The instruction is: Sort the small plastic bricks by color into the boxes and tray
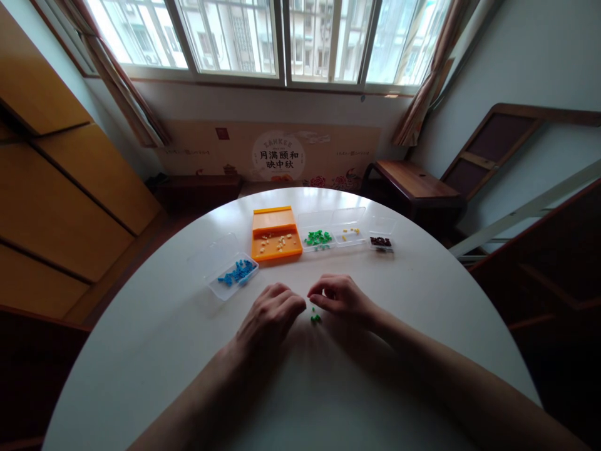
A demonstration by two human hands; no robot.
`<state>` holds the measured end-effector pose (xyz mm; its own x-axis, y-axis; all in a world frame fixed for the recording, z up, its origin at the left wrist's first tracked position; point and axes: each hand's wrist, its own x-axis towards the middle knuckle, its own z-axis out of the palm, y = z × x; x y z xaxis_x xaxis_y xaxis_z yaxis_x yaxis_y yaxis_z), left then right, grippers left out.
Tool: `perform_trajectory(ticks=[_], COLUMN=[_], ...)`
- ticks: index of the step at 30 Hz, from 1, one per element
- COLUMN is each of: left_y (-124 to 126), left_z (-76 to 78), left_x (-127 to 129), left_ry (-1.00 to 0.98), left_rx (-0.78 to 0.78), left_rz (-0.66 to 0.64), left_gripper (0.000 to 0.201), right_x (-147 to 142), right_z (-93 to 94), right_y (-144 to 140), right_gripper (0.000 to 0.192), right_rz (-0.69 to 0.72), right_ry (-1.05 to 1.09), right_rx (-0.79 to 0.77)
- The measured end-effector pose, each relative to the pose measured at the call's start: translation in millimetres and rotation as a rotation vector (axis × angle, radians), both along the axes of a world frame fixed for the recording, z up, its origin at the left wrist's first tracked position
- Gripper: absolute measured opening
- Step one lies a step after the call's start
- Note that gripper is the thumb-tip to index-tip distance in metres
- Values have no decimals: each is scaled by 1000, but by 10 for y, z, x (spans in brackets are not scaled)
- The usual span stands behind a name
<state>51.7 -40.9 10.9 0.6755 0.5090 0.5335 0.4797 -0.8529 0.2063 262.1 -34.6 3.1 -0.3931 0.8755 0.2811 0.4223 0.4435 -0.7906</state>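
My left hand (276,308) is curled just above the table, its thumb and fingertips pressed together out of clear sight. Facing it across a narrow gap, my right hand (342,297) has its thumb and forefinger in a pinch. Whatever either hand holds is hidden or too small to name. Small green toy-brick-like pieces (315,318) lie on the white table just below the fingertips. Beyond the hands, a clear box (312,248) holds more green pieces, and an orange box (277,255) with its lid open contains cream-coloured pieces.
Blue pieces (238,272) fill a clear open box (220,292) at left. Right of the green ones are a clear box with a few yellow pieces (351,232) and one with dark brown pieces (380,241). A wooden bench (417,178) stands behind the round table (141,351).
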Motion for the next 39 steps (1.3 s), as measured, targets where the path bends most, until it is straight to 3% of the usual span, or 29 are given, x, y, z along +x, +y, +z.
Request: perform_trajectory(ticks=[4, 9, 14, 18, 21, 24, 33, 39], left_y=[12, 39, 38, 26, 25, 22, 16, 5], left_z=[-25, -80, -76, -66, -74, -78, -64, -46], left_x=[-5, -13, -3, 8, 3, 0, 42, 47], left_ry=[-129, -175, -184, -127, -15, 46, 95, 100], left_rx=[42, 37, 68, 66, 37, -2, -32, -52], left_rz=[19, -9, 55, 60, 22, 15, -82, -78], left_gripper=[13, 9, 5, 9, 11, 15, 16, 18], right_x=[-63, -87, -81, -46, 18, 89, 145, 83], right_z=[38, -3, 78, 217, 249, 201, -68, -90], right_y=[-31, -23, 51, 396, 725, 900, 563, 350], right_gripper=[12, 8, 8, 10, 12, 16, 17, 12], right_rz=[82, 57, 58, -141, -347, -433, -257, -190], right_ry=[-12, -6, -135, -204, -174, -179, -135, -94], right_rx=[-43, -34, 99, 240, 249, 220, 172, 146])
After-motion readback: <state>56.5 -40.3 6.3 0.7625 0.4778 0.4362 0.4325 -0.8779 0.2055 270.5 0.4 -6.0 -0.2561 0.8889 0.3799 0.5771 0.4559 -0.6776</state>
